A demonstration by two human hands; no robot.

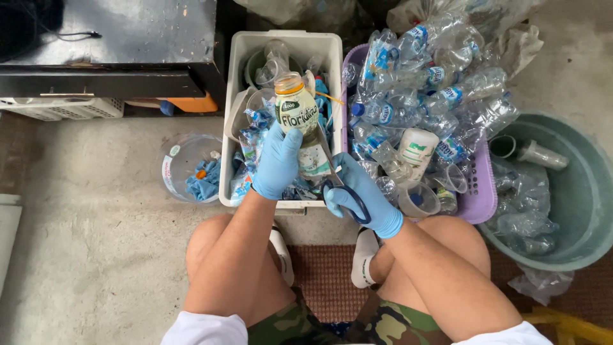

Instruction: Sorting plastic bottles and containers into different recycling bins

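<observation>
Left hand (278, 163), blue-gloved, is wrapped round a clear plastic bottle (300, 121) with an orange cap, gripping its lower half, label facing up; the bottle sits tilted above the white bin (252, 48), which is stuffed with cups and torn labels; right hand (361, 195), gloved too, is closed through the handles of scissors (335, 176), blades reaching toward the bottle's base; just right, a purple basket (479, 198) heaped with crushed bottles; far right a green tub (584, 191); left on the floor, a clear bowl (185, 166) of blue scraps.
</observation>
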